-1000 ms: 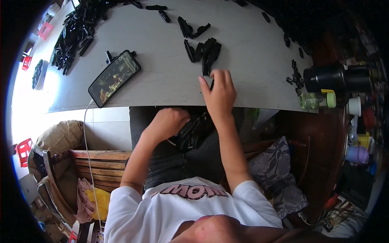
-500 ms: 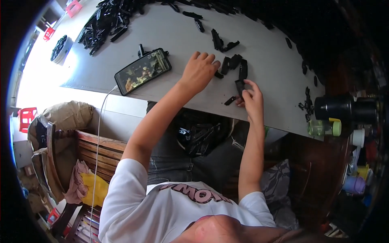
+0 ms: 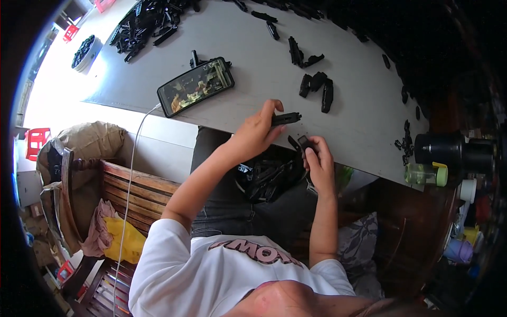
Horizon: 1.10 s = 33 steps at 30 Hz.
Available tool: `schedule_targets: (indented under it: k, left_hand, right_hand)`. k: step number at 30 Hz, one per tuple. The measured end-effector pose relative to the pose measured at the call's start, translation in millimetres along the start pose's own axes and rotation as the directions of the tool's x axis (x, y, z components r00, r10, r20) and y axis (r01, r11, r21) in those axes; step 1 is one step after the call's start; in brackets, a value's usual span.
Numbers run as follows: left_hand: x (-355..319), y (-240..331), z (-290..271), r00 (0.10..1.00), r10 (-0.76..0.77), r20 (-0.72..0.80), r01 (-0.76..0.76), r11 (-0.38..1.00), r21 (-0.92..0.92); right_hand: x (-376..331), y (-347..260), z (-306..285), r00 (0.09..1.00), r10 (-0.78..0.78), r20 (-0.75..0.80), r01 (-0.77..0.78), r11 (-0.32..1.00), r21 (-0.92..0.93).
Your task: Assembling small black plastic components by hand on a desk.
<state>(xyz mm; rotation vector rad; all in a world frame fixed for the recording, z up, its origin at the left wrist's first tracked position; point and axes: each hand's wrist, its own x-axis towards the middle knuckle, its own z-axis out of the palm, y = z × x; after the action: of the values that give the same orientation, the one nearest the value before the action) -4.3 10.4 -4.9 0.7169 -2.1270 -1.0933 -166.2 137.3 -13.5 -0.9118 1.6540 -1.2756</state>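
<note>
My left hand [image 3: 256, 132] is closed on a long, narrow black plastic part [image 3: 287, 119] just above the table's near edge. The part's slotted end points right, out past the fingers. My right hand [image 3: 321, 162] grips a short black piece [image 3: 304, 141] between thumb and fingers, over the same edge. A thin black sliver [image 3: 293, 141] shows beside that piece; whether it is attached cannot be told. Beyond my hands, several black blocky parts [image 3: 318, 81] lie close together, with two more black parts [image 3: 296, 52] farther back.
A phone [image 3: 195, 87] with a lit screen leans on the table at left, its white cable [image 3: 138, 132] running down. A heap of black parts [image 3: 145, 26] is far left. A black cylinder [image 3: 438, 149] and a green-lidded bottle [image 3: 422, 173] stand right. More black parts fill my lap [image 3: 269, 177].
Both hands have drawn back toward the table's near edge. My left hand has picked up the long black part; my right hand has brought its piece away from the row of blocky parts.
</note>
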Motion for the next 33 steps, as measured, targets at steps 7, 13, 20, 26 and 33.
schedule_targets:
  k: [7,13,20,26,33]
  left_hand:
    - [-10,-1,5,0.978,-0.19,0.088,0.207,0.942,-0.264]
    - [-16,-10,14,0.967,-0.251,-0.052,0.209,0.889,-0.407]
    - [-22,7,25,0.999,-0.033,-0.037,0.018,0.932,-0.363]
    - [-19,23,25,0.978,-0.182,0.104,0.209,0.886,-0.414]
    - [-25,17,25,0.995,-0.067,0.069,0.087,0.933,-0.349]
  right_hand:
    - [8,-14,20,0.875,-0.459,-0.153,0.386,0.852,-0.353]
    - [10,-14,16,0.955,-0.251,0.157,0.292,0.701,-0.65]
    - [0,-14,47,0.943,-0.261,-0.205,0.324,0.86,0.395]
    - [-5,0,43,0.935,-0.236,-0.263,0.322,0.877,0.358]
    - [-5,-7,43,0.888,-0.379,-0.261,0.425,0.892,0.155]
